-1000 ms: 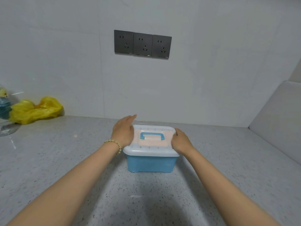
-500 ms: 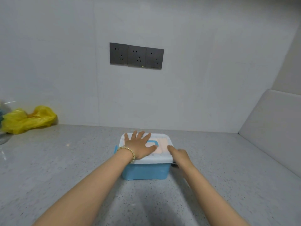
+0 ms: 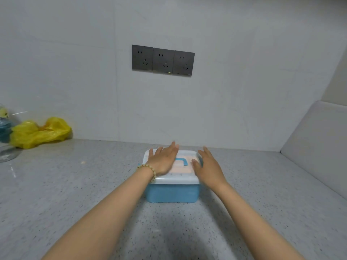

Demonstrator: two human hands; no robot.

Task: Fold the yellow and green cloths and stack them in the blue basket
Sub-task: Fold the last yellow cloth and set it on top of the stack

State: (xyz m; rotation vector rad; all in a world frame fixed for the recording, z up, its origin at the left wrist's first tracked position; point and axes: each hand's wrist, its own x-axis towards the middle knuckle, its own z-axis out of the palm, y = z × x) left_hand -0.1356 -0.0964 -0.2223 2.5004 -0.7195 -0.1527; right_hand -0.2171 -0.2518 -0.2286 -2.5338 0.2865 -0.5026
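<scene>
A small blue basket (image 3: 171, 193) with a pale translucent lid (image 3: 174, 178) and a blue handle (image 3: 182, 161) stands on the speckled grey counter, in the middle of the view. My left hand (image 3: 163, 160) lies flat on the left half of the lid, fingers spread, a bead bracelet on its wrist. My right hand (image 3: 208, 167) rests flat along the lid's right edge with fingers apart. Neither hand grips anything. No yellow or green cloth shows; the lid hides the basket's inside.
A crumpled yellow plastic bag (image 3: 40, 132) lies at the back left against the wall, beside a clear glass vessel (image 3: 5, 139) at the frame's left edge. Three dark wall sockets (image 3: 163, 60) sit above the counter. A pale panel (image 3: 317, 147) slants along the right side.
My left hand moved from the lid's left side onto its top. My right hand left the lid's front right corner and now lies flat on the right edge. The view dropped a little.
</scene>
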